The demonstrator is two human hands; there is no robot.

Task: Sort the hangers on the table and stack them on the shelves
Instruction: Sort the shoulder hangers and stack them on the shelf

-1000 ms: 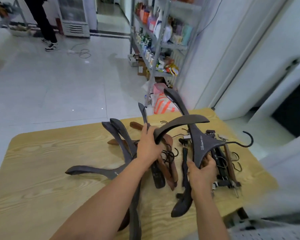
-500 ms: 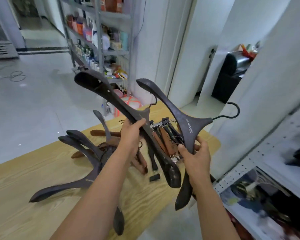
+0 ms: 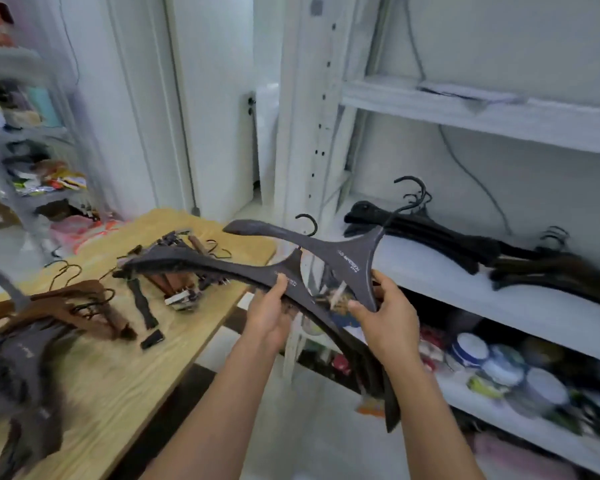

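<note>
Two dark hangers (image 3: 354,251) btwn wood table (image 3: 125,368) & white shelves (image 3: 465,292): left hand (image 3: 269,317) fingers (image 3: 280,285) grip one, right hand (image 3: 385,320) other.

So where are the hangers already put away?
Right side of the head view: the stack lies on the white shelf, just beyond the right hand.

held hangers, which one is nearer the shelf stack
The upper hanger, in the right hand; its hook reaches toward the shelf stack, the lower hanger in the left hand does not.
</note>
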